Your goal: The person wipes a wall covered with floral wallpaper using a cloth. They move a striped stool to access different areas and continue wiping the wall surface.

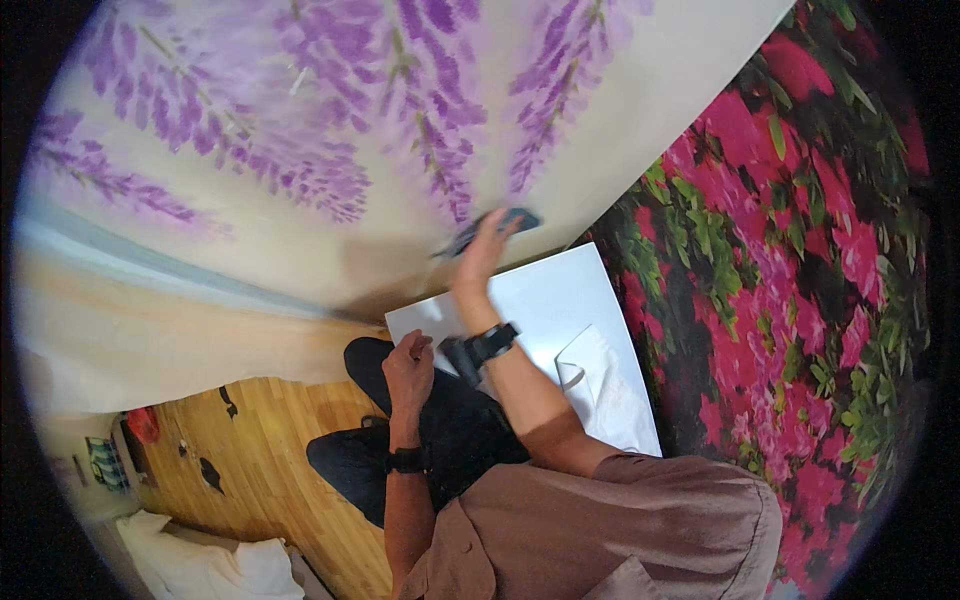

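Observation:
My right hand (484,244) is raised over the far edge of a white tabletop (551,281), beside the wall painted with purple flowers. It holds a dark, flat object (528,220), blurred by motion, whose kind I cannot tell. Lower and to the left, my left hand (409,367) has its fingers curled together above my dark trousers, near the table's left edge; nothing shows in it. A dark, blurred thing (461,360) lies or hangs by my right wrist, too unclear to name. On the right part of the table lies a folded white cloth (607,397).
A wall with pink flowers and green leaves (780,300) rises right of the table. At the lower left, a wooden floor (300,427) carries small dark items (211,476). Pale bedding or cloth (217,566) and a red object (142,425) lie beyond.

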`<state>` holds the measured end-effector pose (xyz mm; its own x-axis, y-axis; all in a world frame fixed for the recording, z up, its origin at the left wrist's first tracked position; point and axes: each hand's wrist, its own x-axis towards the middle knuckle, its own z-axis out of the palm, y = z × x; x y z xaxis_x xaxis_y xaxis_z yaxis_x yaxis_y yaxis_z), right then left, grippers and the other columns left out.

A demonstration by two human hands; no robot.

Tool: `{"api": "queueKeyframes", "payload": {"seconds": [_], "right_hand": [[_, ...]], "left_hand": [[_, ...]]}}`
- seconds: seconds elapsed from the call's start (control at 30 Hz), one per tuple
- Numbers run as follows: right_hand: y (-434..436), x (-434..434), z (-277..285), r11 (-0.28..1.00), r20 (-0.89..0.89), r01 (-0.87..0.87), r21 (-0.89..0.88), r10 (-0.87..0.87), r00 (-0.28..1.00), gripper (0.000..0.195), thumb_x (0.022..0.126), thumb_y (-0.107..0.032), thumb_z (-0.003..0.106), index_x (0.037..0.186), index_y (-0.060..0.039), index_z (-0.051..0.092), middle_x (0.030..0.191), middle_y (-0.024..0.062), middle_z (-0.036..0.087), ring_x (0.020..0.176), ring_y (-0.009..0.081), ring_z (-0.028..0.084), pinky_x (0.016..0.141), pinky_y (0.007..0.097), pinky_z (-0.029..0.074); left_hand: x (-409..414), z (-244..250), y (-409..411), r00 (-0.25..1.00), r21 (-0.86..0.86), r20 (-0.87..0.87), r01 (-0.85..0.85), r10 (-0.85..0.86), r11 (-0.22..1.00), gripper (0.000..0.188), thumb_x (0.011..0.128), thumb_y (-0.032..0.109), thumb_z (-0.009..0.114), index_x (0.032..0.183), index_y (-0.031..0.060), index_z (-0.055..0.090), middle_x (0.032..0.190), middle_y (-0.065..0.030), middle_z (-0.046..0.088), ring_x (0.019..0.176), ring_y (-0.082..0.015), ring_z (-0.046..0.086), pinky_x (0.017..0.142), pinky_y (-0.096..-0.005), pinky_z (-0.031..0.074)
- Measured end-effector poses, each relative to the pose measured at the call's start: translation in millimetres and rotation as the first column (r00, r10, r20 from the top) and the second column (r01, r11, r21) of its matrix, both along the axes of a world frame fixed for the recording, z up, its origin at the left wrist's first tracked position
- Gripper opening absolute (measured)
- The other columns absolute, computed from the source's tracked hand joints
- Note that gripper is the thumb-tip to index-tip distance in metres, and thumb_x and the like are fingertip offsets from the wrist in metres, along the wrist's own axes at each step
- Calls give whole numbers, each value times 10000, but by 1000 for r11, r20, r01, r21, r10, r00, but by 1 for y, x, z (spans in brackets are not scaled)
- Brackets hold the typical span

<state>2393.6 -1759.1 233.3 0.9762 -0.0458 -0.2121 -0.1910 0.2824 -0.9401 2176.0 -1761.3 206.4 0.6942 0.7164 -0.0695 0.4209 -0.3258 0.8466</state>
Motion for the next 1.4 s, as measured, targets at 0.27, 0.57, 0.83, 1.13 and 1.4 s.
{"api": "queueKeyframes", "payload": {"seconds": [0.27,0.57,0.83,1.13,1.4], "right_hand": [[-98,136,-79,858,-221,69,510,54,974,859,1044,-717,318,1598,-61,340,1652,131,356,1458,346,398,1215,492,330],[-7,17,-86,681,-471,182,709,266,841,595,1107,-542,381,1474,-89,499,1490,72,537,1310,301,523,1143,521,408],[-35,-30,35,941,789,-4,-339,286,543,727,1062,-531,500,1578,-30,393,1548,258,437,1416,436,393,1233,562,207],[-51,53,-12,355,81,508,-785,871,-484,772,971,-553,580,1527,-27,482,1643,175,367,1455,338,394,1219,534,240],[-108,166,-116,122,-462,677,-726,644,-610,607,1013,-284,536,1547,-12,441,1712,92,255,1564,216,272,1303,369,196]], "left_hand": [[15,-19,-20,995,40,101,-1,-3,999,263,889,57,723,1144,-3,693,995,-195,764,915,-303,771,760,-368,610],[-4,10,-13,993,-29,-56,-109,107,994,323,916,87,714,1221,-18,697,1033,-187,775,955,-279,768,850,-376,597],[-4,9,-17,987,-20,10,-160,161,987,306,908,118,722,1180,-23,715,960,-196,768,883,-303,767,788,-370,586],[7,-6,-43,977,-47,101,-183,187,982,289,879,106,674,1138,-12,724,936,-238,746,856,-387,746,770,-440,584],[-2,6,-52,980,-85,34,-193,196,978,299,888,107,664,1164,13,728,972,-210,755,879,-374,744,798,-444,588]]}}
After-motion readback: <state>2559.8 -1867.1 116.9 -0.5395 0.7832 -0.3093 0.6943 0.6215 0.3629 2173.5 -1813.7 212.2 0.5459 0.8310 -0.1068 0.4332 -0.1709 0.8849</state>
